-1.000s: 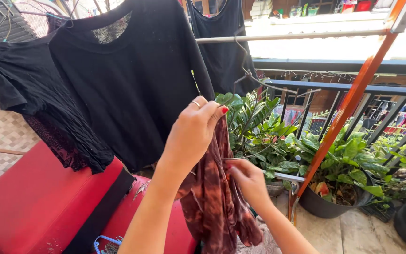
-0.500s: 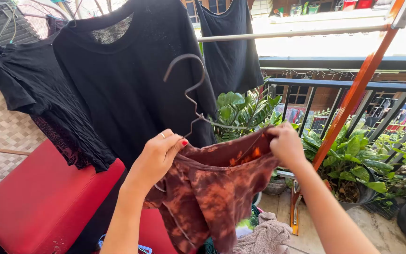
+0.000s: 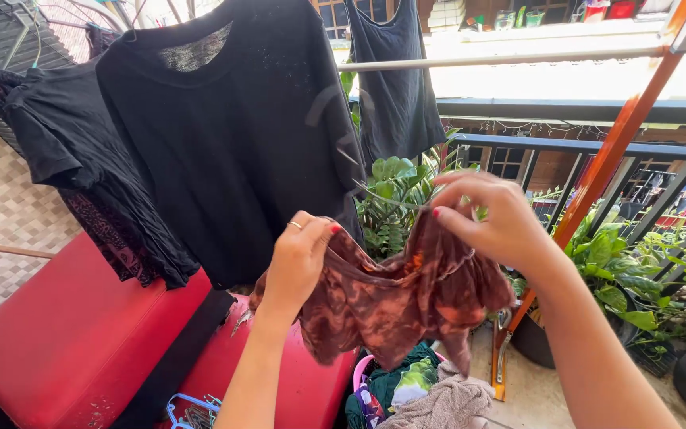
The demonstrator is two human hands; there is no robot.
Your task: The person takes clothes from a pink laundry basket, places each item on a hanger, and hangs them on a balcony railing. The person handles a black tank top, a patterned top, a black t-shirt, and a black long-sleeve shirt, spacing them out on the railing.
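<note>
Balcony rack [image 3: 502,59], hands [image 3: 406,238] pinching garment [image 3: 391,306]

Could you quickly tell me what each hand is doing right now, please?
Left hand: closed on the brown tie-dye garment.
Right hand: closed on the same garment.

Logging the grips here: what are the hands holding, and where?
Both hands, left and right, pinch the top edge of a rust tie-dye garment, one at each end.
</note>
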